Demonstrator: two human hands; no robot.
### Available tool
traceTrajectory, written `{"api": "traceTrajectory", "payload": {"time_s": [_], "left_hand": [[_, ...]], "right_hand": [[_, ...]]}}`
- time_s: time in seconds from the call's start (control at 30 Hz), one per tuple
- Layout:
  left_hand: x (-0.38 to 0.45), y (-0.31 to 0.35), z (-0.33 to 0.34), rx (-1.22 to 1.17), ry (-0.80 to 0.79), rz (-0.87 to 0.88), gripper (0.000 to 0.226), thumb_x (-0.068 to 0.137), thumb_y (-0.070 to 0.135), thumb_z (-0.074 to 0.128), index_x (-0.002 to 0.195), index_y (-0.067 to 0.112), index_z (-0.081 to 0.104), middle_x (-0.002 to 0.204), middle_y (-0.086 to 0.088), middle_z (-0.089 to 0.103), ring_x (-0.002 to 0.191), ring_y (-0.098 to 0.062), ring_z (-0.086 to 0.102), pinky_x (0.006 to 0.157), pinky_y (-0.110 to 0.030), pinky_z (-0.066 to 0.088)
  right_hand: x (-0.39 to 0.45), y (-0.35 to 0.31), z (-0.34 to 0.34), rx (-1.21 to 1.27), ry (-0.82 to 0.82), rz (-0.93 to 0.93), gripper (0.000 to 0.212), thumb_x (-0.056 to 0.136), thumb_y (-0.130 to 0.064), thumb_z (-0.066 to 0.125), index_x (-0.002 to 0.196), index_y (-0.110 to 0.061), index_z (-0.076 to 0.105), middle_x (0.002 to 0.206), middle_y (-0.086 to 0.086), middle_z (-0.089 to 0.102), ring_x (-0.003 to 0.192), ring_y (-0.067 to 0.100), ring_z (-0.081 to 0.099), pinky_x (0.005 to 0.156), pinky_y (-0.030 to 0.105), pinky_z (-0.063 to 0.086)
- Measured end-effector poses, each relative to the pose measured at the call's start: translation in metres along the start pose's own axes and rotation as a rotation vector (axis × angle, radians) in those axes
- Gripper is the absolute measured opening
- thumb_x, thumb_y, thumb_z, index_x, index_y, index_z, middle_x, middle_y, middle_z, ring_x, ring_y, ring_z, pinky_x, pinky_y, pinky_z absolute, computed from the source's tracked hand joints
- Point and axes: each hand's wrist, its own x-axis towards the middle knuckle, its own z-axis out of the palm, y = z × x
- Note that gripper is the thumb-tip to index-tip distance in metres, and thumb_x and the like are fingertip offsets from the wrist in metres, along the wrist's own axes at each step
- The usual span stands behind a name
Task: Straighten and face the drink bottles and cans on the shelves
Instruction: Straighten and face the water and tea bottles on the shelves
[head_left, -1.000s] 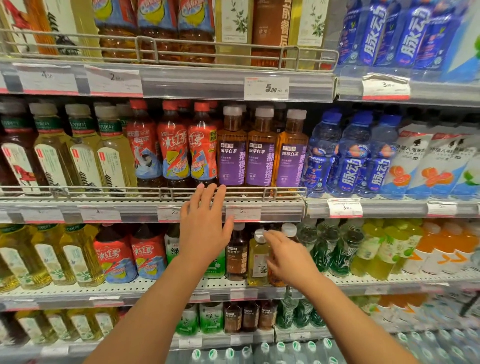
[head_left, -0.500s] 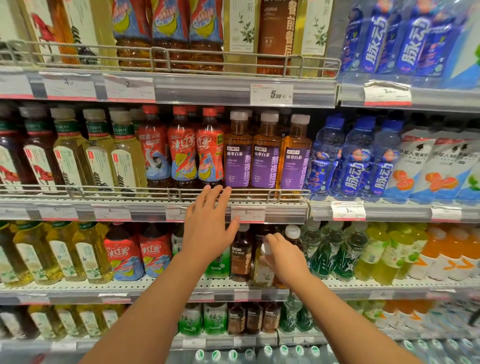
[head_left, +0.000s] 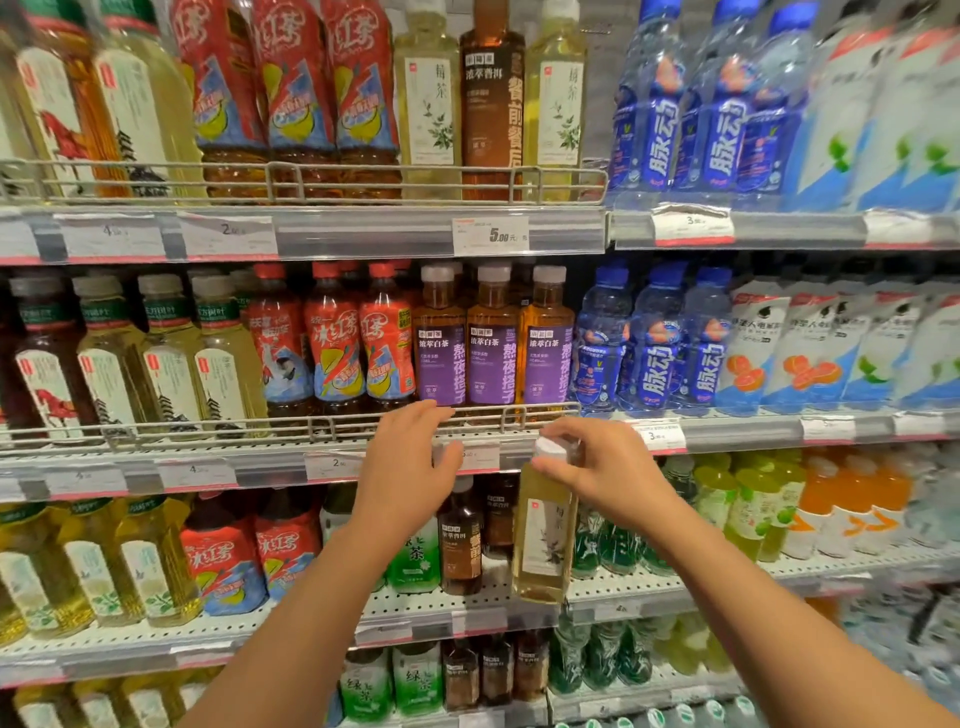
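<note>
My right hand (head_left: 608, 465) grips the white cap of a pale yellow tea bottle (head_left: 543, 535) and holds it upright in front of the lower shelf, its base level with the shelf's front edge. My left hand (head_left: 408, 467) rests with straight fingers on the wire rail (head_left: 322, 428) and price strip of the middle shelf, below three purple-label tea bottles (head_left: 491, 358). A dark brown tea bottle (head_left: 460, 540) stands on the lower shelf between my hands. A green-label tea bottle (head_left: 415, 564) is partly hidden by my left forearm.
Red iced-tea bottles (head_left: 332, 343) and yellow tea bottles (head_left: 166, 358) fill the middle shelf's left. Blue drink bottles (head_left: 654, 343) stand at its right. Green and orange bottles (head_left: 769, 509) crowd the lower shelf's right. More rows stand on the top and bottom shelves.
My right hand has pulled the pale yellow bottle forward and up by its cap, out of its row. My left hand stays on the middle shelf's edge. The view has risen.
</note>
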Motion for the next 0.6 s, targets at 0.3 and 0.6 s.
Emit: {"api": "traceTrajectory", "payload": {"time_s": [0.3,0.6], "left_hand": [[-0.005,0.075,-0.044,-0.649,-0.245,-0.002,0.046,0.077,0.071,0.071,0.119,0.069,0.050,0.118,0.033,0.065,0.108,0.009,0.063,0.093,-0.028,0.053],[0.016,0.092,-0.091,-0.543,0.018,-0.016,0.045,0.069,0.062,0.075,0.109,0.058,0.054,0.102,0.032,0.069,0.092,0.012,0.063,0.080,-0.028,0.052]], "right_hand": [[0.038,-0.063,-0.078,0.147,0.293,-0.199,0.033,0.081,-0.058,0.074,0.098,-0.029,0.076,0.065,-0.030,0.060,0.064,-0.004,0.058,0.060,0.010,0.038],[0.081,-0.119,-0.114,0.282,0.149,-0.348,0.027,0.085,-0.051,0.075,0.100,-0.028,0.076,0.089,-0.017,0.074,0.080,0.000,0.068,0.073,0.024,0.054]]}}
